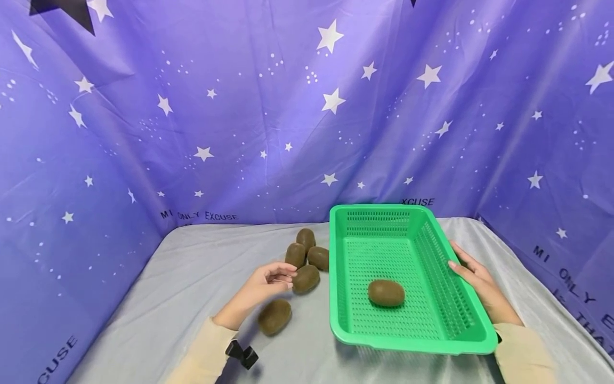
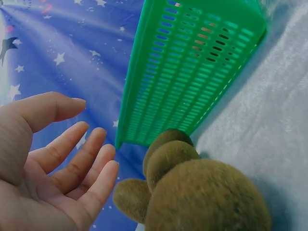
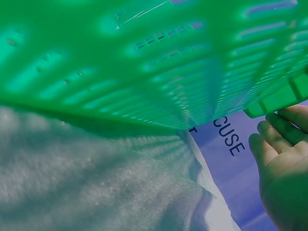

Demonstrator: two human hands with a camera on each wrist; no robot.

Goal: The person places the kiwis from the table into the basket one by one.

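Observation:
My left hand (image 1: 268,281) is beside a brown, fuzzy kiwi (image 1: 306,279) on the cloth, its fingers loosely bent. In the left wrist view the same hand (image 2: 62,168) has a gap between thumb and fingers and holds nothing. Another kiwi (image 1: 275,317) lies nearer me, and several more kiwis (image 1: 295,255) cluster behind the first. One kiwi (image 1: 386,293) rests inside a green plastic basket (image 1: 336,298). My right hand (image 1: 484,285) grips the basket's right rim, thumb on top; in the right wrist view its fingers (image 3: 275,137) are under the rim.
A pale grey cloth (image 1: 172,304) covers the table. Purple curtains (image 1: 268,106) with white stars enclose the back and both sides. The basket's back edge is close to the rear curtain. A black strap piece (image 1: 242,354) sits at my left wrist.

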